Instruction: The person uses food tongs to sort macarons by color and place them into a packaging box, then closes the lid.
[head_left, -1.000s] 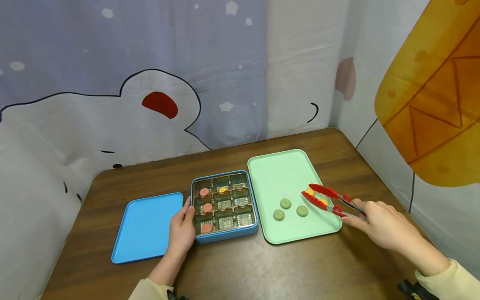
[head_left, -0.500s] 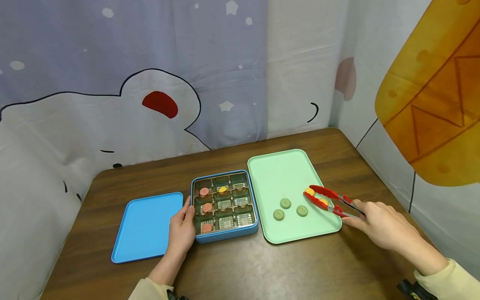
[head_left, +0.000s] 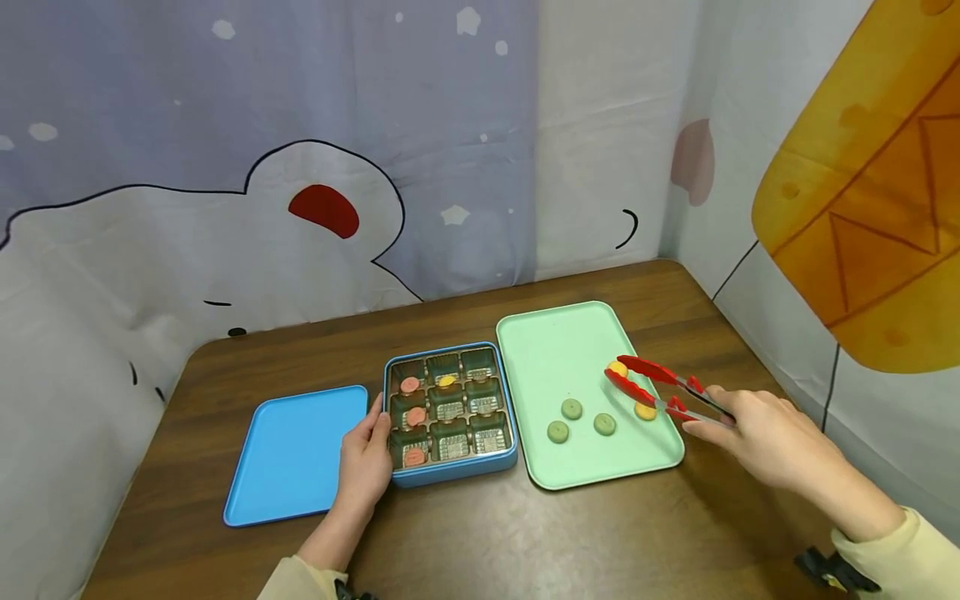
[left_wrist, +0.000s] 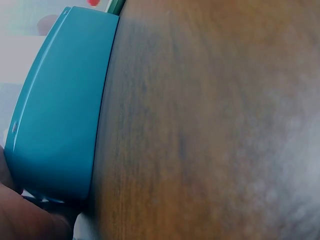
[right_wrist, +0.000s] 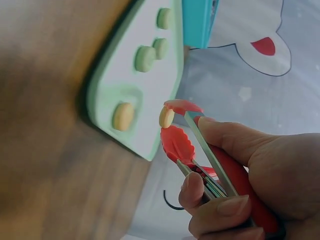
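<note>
My right hand [head_left: 772,437] grips red-tipped metal tongs [head_left: 663,383]. Between the tong tips is a round yellow cookie [right_wrist: 166,117], close over the pale green tray [head_left: 555,342]. A second yellow cookie [head_left: 646,412] lies on that tray, below the tongs. Three green cookies [head_left: 572,408] sit left of it. My left hand [head_left: 365,458] rests along the left side of a blue box [head_left: 457,473], its fingers fairly straight. Inside, a divided insert has three pink cookies [head_left: 415,416] down its left column and a yellow cookie [head_left: 447,381] in the back middle compartment.
A flat blue tray [head_left: 296,454] lies on the wooden table [head_left: 480,542], left of the box. The green tray stands close beside the box's right side. Printed curtains [head_left: 450,167] hang behind the table and at both sides.
The tongs have closed on the far yellow cookie and shifted slightly up with it, away from the other yellow cookie. My left hand and the box have stayed in place.
</note>
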